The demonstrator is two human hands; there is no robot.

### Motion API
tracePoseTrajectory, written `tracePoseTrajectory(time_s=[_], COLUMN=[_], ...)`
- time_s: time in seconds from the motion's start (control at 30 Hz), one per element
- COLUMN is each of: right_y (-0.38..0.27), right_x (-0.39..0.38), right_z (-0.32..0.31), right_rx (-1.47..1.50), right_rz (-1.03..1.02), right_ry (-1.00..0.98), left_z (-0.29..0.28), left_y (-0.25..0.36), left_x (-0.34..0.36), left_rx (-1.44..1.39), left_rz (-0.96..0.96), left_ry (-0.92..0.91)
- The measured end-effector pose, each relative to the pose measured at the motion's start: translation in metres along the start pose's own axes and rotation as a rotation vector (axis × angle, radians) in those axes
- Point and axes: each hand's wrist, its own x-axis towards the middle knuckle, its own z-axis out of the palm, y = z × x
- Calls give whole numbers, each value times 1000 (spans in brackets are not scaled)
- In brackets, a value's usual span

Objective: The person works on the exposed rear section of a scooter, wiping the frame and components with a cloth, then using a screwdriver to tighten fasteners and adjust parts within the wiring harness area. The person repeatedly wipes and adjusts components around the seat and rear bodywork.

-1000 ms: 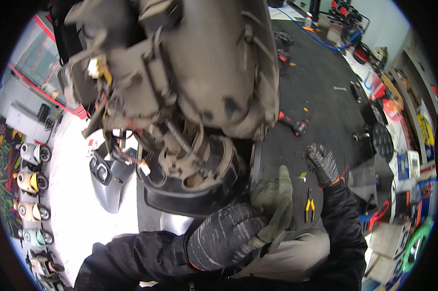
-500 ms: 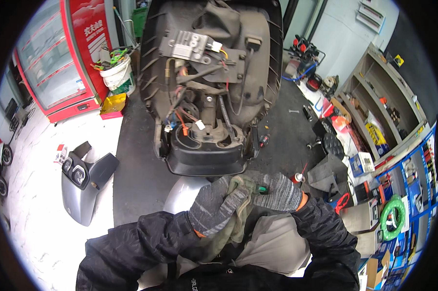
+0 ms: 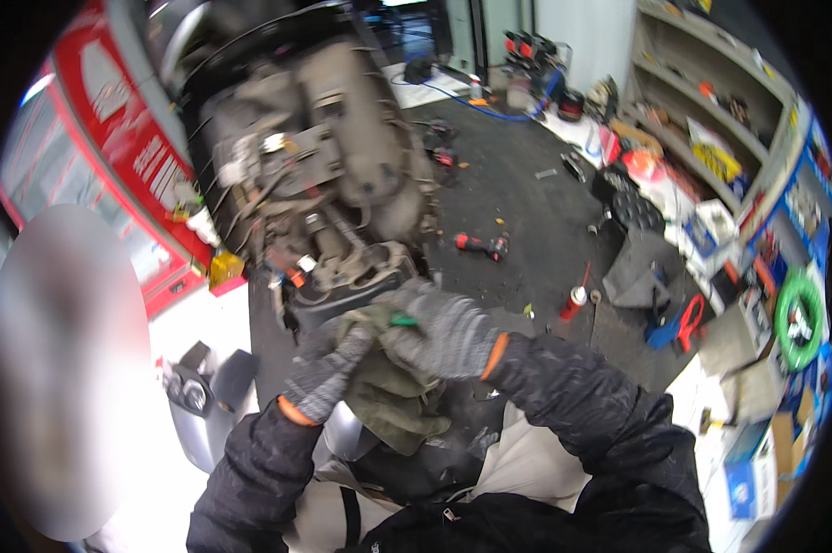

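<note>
Both my hands wear grey knit gloves with orange cuffs and meet in front of me. My left hand (image 3: 328,373) is closed on the top of an olive-green cloth (image 3: 393,410), which hangs down in folds. My right hand (image 3: 448,332) grips the same cloth from the other side. A small green thing (image 3: 403,321) shows by its fingers, too little of it to name. Just beyond my hands stands a stripped scooter body (image 3: 360,147), smeared by motion, its wiring and connectors bare. A silver curved panel (image 3: 344,431) lies below my left hand.
A red and black power tool (image 3: 482,245) and a red spray can (image 3: 574,302) are on the dark mat to the right. Grey shelves (image 3: 711,69) and boxes line the right side. A grey scooter front panel (image 3: 199,415) and a red display fridge (image 3: 125,138) are at left.
The view has swung to the right, so the scooter body now sits further left. More floor shows on the right. Both hands still hold the cloth, which now hangs more openly.
</note>
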Motion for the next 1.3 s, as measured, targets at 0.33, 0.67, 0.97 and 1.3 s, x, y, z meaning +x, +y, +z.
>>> tracePoseTrajectory(time_s=[0.33, 0.67, 0.97, 1.3], right_y=[43, 106, 150, 182], right_x=[12, 28, 31, 11], right_z=[-6, -47, -35, -33], right_rx=[-121, -190, 56, 58], right_rz=[58, 201, 445, 409], right_ry=[-105, 7, -64, 76], left_z=[10, 40, 107, 151], left_y=[58, 71, 2, -32], left_x=[29, 62, 66, 65], left_rx=[375, 540, 224, 491], left_rz=[-77, -256, -344, 321], left_ry=[6, -32, 146, 66])
